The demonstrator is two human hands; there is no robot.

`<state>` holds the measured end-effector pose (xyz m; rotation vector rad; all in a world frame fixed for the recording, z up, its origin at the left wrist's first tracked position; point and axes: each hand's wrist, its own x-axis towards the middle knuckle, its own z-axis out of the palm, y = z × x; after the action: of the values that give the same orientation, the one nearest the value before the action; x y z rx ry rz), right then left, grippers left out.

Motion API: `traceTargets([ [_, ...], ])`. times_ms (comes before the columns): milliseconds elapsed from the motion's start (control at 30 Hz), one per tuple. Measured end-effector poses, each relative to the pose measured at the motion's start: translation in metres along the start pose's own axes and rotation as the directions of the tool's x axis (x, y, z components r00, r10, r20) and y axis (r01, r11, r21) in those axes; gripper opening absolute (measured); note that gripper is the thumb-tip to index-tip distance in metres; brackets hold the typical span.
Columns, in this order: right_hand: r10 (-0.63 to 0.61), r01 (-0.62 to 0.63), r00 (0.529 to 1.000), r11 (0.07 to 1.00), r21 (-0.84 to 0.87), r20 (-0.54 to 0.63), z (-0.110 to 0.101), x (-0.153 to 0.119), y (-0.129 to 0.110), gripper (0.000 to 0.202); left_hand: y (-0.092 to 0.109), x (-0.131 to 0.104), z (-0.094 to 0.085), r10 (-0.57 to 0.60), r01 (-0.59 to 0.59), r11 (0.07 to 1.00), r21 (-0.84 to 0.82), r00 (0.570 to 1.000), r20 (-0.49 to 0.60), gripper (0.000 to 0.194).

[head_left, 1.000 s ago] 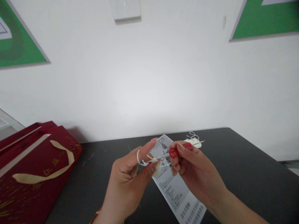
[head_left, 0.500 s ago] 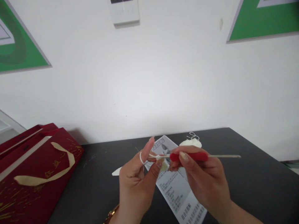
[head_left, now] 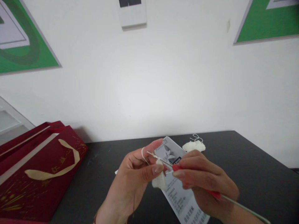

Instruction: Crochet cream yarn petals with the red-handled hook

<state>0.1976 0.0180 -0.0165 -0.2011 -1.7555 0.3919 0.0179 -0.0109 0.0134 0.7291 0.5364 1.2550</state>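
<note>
My left hand [head_left: 135,174] pinches a small white crochet piece [head_left: 159,181] between thumb and fingers, with white yarn [head_left: 143,153] looped round its raised index finger. My right hand [head_left: 205,180] grips a crochet hook [head_left: 215,194] by its red handle, fingers closed round it. The hook's thin metal tip points up and left and meets the top of the white piece. Its other metal end sticks out toward the lower right. Under both hands lies a printed sheet [head_left: 179,199] with a picture and text.
A second white crochet piece [head_left: 194,146] with a curled yarn tail lies at the back of the black table [head_left: 252,174]. Dark red gift bags [head_left: 39,168] with a cream ribbon handle stand at the left. Behind the table is a white wall [head_left: 177,77].
My right hand has tilted the hook, so its back end now slopes down to the right. The white piece shows more below my left thumb, and my left index finger is lower. The view has shifted slightly.
</note>
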Motion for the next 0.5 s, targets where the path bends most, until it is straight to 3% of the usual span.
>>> traceTargets([
  [67, 0.100, -0.088, 0.993, 0.981, 0.171, -0.063, 0.0048, 0.0018, 0.0006, 0.026, 0.0006, -0.0006, -0.0014, -0.006, 0.006, 1.000, -0.016, 1.000, 0.019, 0.036],
  [200, 0.304, -0.271, 0.952, 0.898, 0.348, -0.043, 0.0081, -0.0009, -0.0012, 0.021, -0.0003, -0.0044, -0.0041, 0.018, -0.018, 1.000, 0.026, 1.000, -0.022, 0.034],
  [500, 0.410, -0.359, 0.912, 0.813, 0.458, -0.013, -0.0010, -0.0031, -0.0043, 0.017, 0.0072, -0.0099, -0.0046, 0.104, -0.097, 0.989, 0.114, 0.993, -0.058, 0.036],
])
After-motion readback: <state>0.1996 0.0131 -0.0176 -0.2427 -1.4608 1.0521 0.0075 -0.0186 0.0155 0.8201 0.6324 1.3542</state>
